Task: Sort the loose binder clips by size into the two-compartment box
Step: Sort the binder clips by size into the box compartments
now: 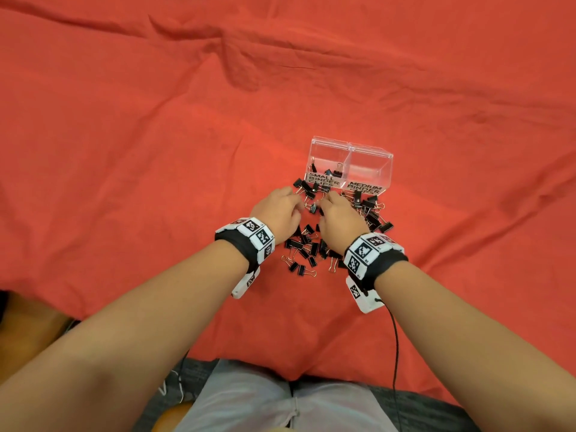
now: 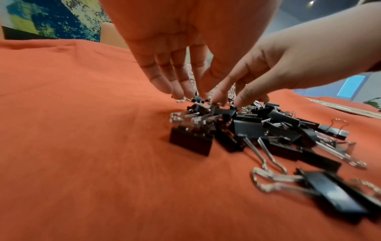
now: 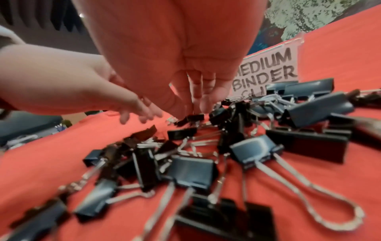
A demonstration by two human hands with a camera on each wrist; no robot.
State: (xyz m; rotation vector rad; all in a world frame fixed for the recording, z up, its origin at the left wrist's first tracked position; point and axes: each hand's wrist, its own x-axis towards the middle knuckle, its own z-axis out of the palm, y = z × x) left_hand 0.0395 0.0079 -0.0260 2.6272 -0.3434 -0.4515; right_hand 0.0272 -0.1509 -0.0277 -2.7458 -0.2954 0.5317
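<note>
Nearest the person, loose clips (image 1: 307, 251) lie heaped on the red cloth (image 1: 124, 151), nearly all unsorted. Over the heap, left hand (image 1: 276, 210) and right hand (image 1: 339, 218) reach fingers-down; whether either pinches a clip I cannot tell. Beyond, the clear box (image 1: 350, 163) holds a few clips under "SMALL BINDER CLIPS"; "MEDIUM BINDER CLIPS" looks empty.

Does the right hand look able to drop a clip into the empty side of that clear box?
Probably yes. The right hand sits just in front of the box, whose medium side is open-topped and empty. Only loose clips lie between.
</note>
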